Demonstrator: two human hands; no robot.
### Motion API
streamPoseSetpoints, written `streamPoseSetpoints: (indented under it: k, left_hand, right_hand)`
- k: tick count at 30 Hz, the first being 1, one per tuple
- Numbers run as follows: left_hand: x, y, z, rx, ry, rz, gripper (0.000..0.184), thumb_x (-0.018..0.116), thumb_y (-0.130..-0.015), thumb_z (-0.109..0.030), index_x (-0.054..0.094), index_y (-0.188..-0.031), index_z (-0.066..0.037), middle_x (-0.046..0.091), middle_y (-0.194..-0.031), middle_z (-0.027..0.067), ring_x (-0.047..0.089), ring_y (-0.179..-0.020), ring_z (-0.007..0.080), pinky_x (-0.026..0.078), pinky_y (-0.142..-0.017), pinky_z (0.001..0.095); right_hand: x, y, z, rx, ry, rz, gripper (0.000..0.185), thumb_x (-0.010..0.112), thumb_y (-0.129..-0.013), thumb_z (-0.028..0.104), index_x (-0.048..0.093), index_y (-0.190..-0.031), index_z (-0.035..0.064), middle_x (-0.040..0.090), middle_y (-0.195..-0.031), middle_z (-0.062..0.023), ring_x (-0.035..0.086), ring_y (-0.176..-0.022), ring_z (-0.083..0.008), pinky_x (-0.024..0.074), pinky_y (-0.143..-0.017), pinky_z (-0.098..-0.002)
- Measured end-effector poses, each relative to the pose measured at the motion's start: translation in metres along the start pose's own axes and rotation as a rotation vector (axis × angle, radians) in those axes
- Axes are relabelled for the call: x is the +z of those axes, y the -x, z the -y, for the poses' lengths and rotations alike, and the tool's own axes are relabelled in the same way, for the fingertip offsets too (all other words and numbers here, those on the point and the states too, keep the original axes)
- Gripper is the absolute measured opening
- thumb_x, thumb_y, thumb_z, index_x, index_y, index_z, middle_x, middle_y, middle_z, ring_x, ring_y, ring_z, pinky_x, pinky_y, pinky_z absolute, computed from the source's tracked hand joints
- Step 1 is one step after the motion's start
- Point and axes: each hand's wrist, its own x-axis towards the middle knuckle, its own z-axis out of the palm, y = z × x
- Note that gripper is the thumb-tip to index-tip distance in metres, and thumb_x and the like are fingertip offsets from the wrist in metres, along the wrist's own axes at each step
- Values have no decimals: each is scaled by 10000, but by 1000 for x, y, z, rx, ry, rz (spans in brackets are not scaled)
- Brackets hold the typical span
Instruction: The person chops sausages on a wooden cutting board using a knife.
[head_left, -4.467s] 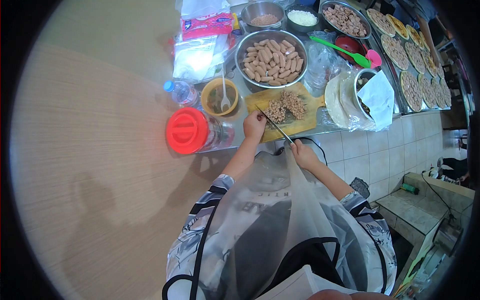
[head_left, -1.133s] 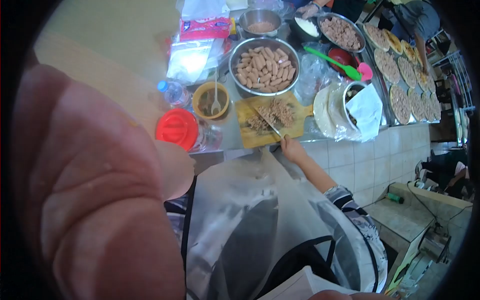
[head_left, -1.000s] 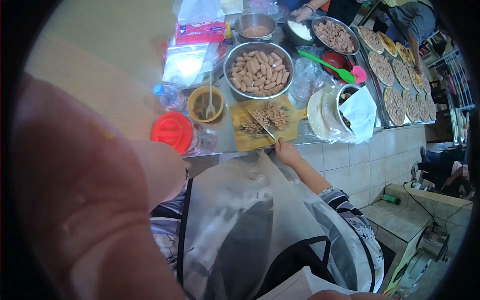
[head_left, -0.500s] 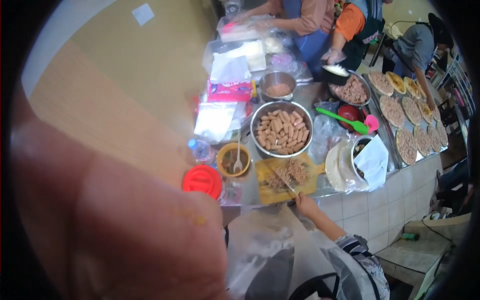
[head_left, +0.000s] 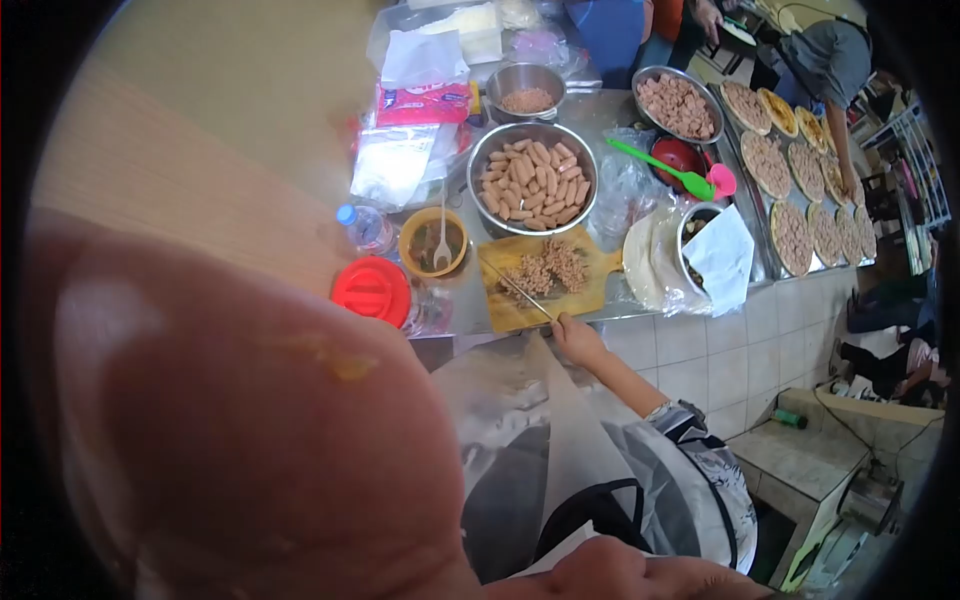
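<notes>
Grips a knife (head_left: 520,290) by its handle in the right hand (head_left: 578,340), fingers closed round it, at the near edge of the cutting board (head_left: 500,312). Angles the blade across the board, beside and partly against a loose heap of chopped meat (head_left: 560,265). Holds the left hand (head_left: 260,430) up very close to the camera, too near and blurred to tell how far open or whether holding anything. Rests the yellow board flat on a grey metal table (head_left: 465,312). Has a steel bowl (head_left: 472,185) of short sausages (head_left: 535,185) just beyond, and to the left a yellow bowl (head_left: 405,240) with a white spoon (head_left: 442,255), a blue-capped bottle (head_left: 368,228) and a jar with a red lid (head_left: 370,290). Has flat white rounds (head_left: 640,265) in plastic on the right, next to a pot part-covered by white paper (head_left: 722,255). Has a green spatula (head_left: 690,183) across a red bowl (head_left: 680,155) farther back. Shows rows of topped flatbreads (head_left: 765,165) at far right, with a person in grey (head_left: 825,60) reaching over them. Looks down on pale square tiles (head_left: 730,340) below the table edge, a tiled ledge (head_left: 790,460) at lower right, and a plain light-brown surface (head_left: 170,170) across the left.
</notes>
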Motion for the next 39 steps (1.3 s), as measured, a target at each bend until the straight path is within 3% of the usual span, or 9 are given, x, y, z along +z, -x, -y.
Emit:
streamPoseSetpoints:
  k: [9,28,30,31,32,34,36,37,39]
  left_hand:
    - [-12,-4,-26,-47,-24,68,426,429,-808,-154,321,-1181,21,364,-1198,183,373,-1115,267,336,-909,385]
    - [-37,25,-42,4,-55,29,423,419,-814,-172,324,-1179,19,378,-1182,189,386,-1101,273,342,-902,393]
    - [-40,23,-39,1,-54,31,422,418,-814,-174,324,-1178,18,380,-1180,190,388,-1100,274,342,-902,394]
    - [-39,22,-6,1,-52,30,422,417,-815,-175,325,-1178,18,380,-1179,190,388,-1099,274,343,-901,394]
    - [-47,17,-41,6,-50,30,422,417,-815,-176,325,-1178,18,381,-1178,191,389,-1098,274,343,-901,395]
    - [-35,22,-20,24,-48,30,422,416,-816,-178,325,-1178,18,383,-1177,191,390,-1097,275,344,-900,396]
    - [-39,20,-52,39,-58,26,422,415,-816,-180,325,-1178,17,384,-1175,192,392,-1096,276,344,-900,396]
    - [-36,22,-20,42,-64,25,422,414,-816,-181,326,-1178,17,385,-1174,192,392,-1095,276,345,-899,397]
    - [-49,18,-54,46,-76,24,421,413,-817,-183,326,-1178,17,386,-1172,193,394,-1094,276,345,-899,398]
  right_hand:
    - [12,-1,2,-32,14,64,345,307,-848,320,418,-864,-6,552,-702,-250,532,-689,-401,409,-635,-477]
    - [5,-14,-27,102,9,-104,313,319,-852,286,418,-852,-11,535,-693,-270,532,-683,-405,412,-619,-482]
    - [15,-18,-33,39,42,-191,292,302,-862,256,404,-811,-13,519,-639,-267,520,-632,-412,404,-568,-487]
    - [18,-19,-35,44,42,-189,292,302,-862,256,404,-811,-13,519,-639,-267,520,-632,-412,404,-568,-487]
    - [18,-23,-34,34,38,-183,297,300,-862,257,408,-809,-15,521,-646,-268,521,-639,-412,405,-578,-485]
    - [15,-29,-32,17,35,-180,303,298,-861,258,411,-808,-18,523,-652,-269,522,-646,-412,406,-589,-482]
    - [6,-28,-26,18,47,-154,306,298,-860,266,413,-821,-15,526,-666,-270,520,-660,-415,406,-606,-481]
    - [2,-25,-23,15,49,-147,306,298,-860,266,413,-821,-15,526,-666,-270,520,-660,-415,406,-606,-481]
    - [-5,-17,-13,64,48,-90,319,305,-851,286,429,-852,-8,544,-724,-269,534,-702,-403,414,-636,-478]
